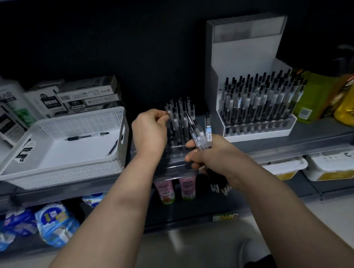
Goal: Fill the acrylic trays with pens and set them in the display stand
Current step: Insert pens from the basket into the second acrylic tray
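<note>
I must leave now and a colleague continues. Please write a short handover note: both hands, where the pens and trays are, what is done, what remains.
Left hand pinches a pen standing in the clear tray on the shelf edge. Right hand grips a bundle of pens.
Done: the white display stand to the right already holds rows of pens; the clear tray's back rows are filled.
To do: fill its front holes, collect the loose pen lying in the white basket, then set the tray in the stand.
</note>
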